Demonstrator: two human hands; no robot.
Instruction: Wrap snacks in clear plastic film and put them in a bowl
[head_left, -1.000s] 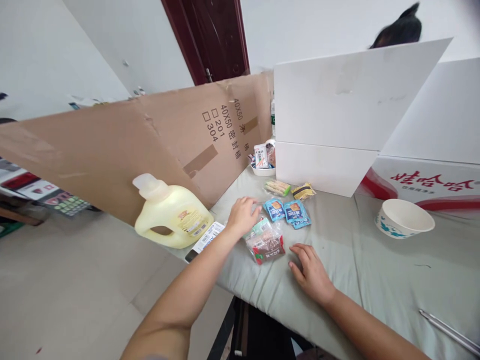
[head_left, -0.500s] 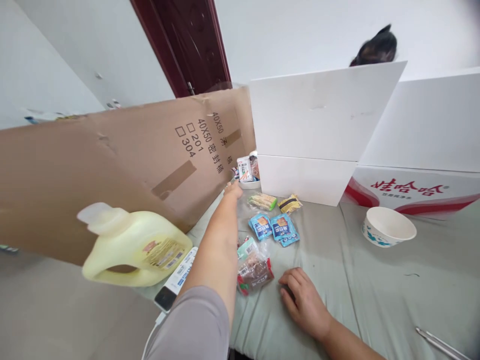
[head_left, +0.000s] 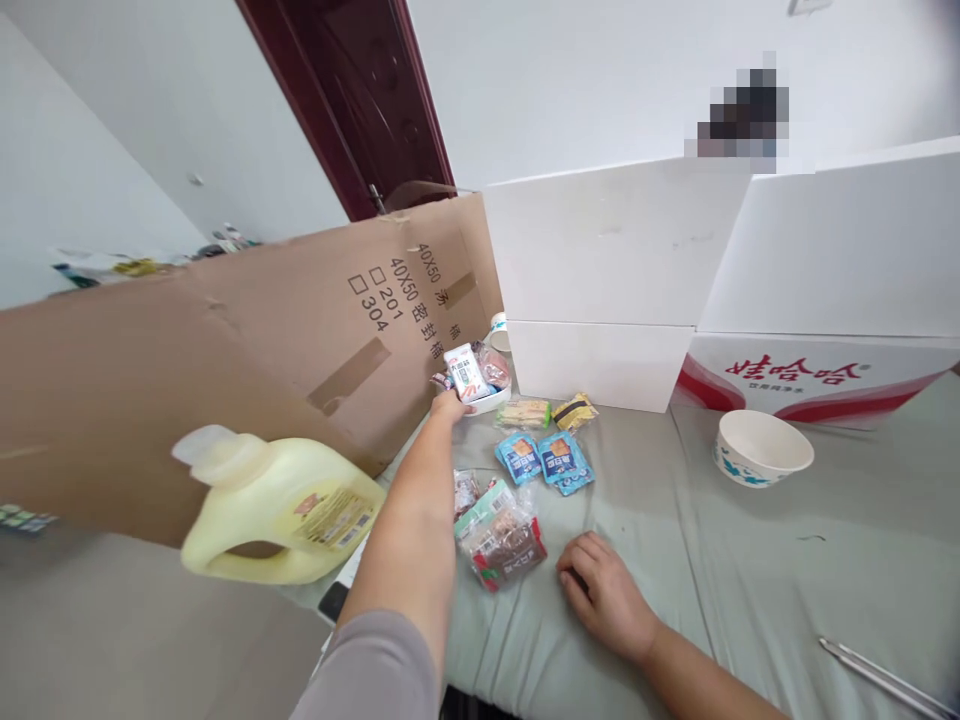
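My left hand [head_left: 450,405] reaches far forward and grips the near left rim of a white bowl [head_left: 491,403]. Small snack packets fill the bowl, a white packet [head_left: 466,372] on top. My right hand [head_left: 604,598] rests on the cloth, fingers loosely curled and thumb apart, with nothing visible in it. Left of it lie a brown-and-red snack bag [head_left: 511,555] and a green packet [head_left: 484,503], partly overlapping. Blue packets [head_left: 559,457], a green-ended clear packet [head_left: 523,413] and a yellow packet [head_left: 575,411] lie between my hands and the white panel.
A cardboard panel [head_left: 300,340] stands on the left and white panels [head_left: 600,260] at the back. A yellow jug [head_left: 292,510] is beside my left forearm. On the right are a paper bowl [head_left: 765,450] and metal tongs or chopsticks [head_left: 877,672]. A person's head shows behind the panels.
My left hand has taken hold of the white bowl, which has come slightly nearer and left, uncovering a paper cup behind it. My right hand stays put. The view has shifted a little.
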